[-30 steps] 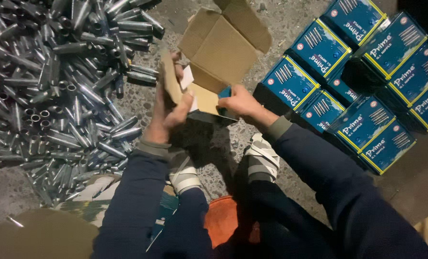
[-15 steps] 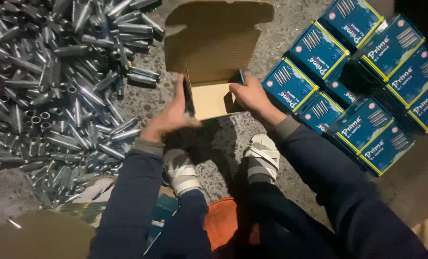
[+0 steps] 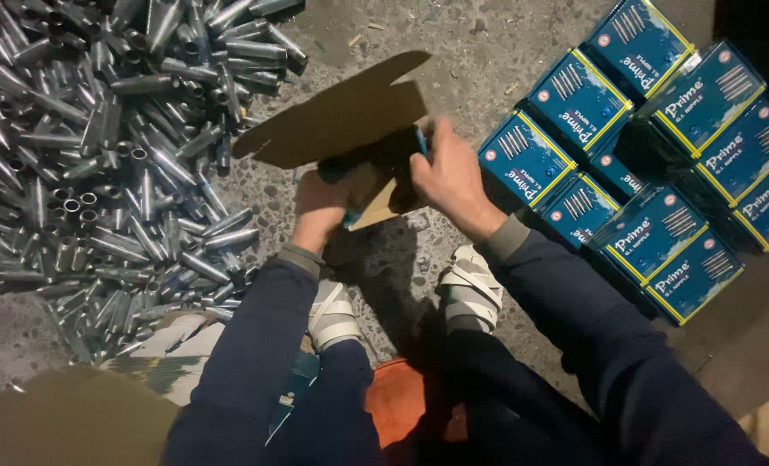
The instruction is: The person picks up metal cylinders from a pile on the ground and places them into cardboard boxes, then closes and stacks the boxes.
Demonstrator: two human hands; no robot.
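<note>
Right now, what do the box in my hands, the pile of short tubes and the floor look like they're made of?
Box: plain brown cardboard inside, matte, creased flaps; a blue printed outside shows at one edge. Left hand and right hand grip it.
Tubes: apparently metal, probably plated steel; silvery, glossy highlights, hollow ends.
Floor: seemingly concrete or terrazzo, grey, speckled, rough.

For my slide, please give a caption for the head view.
Both hands, left and right, hold an open carton between metal tubes and blue boxes.
</note>
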